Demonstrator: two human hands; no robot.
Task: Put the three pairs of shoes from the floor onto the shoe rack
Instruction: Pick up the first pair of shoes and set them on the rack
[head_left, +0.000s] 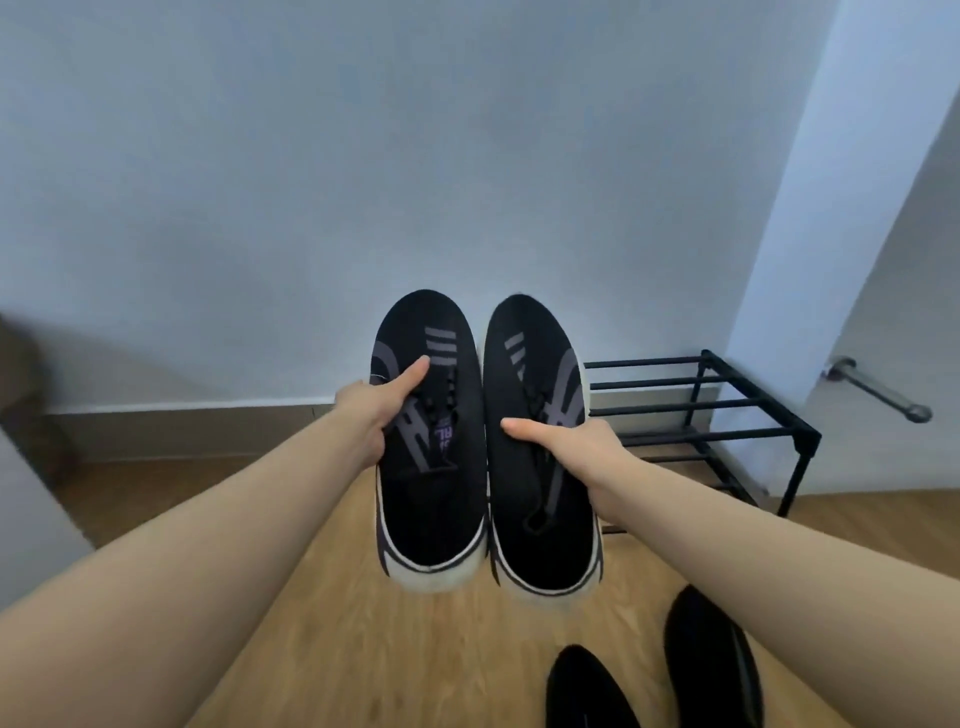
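left hand grips left sneaker | right hand grips right sneaker | risk: sole catching rack bar, shoe slipping between rails | pair on floor underfoot

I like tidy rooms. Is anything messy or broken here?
Nothing looks broken. Two black shoes lie on the floor, not on the rack. The left hand and right hand each hold a sneaker.

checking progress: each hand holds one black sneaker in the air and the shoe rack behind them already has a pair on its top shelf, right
Not quite. The head view shows the shoe rack with bare bars on its top shelf, no pair there. The rest holds: the left hand and right hand each hold one black sneaker in the air.
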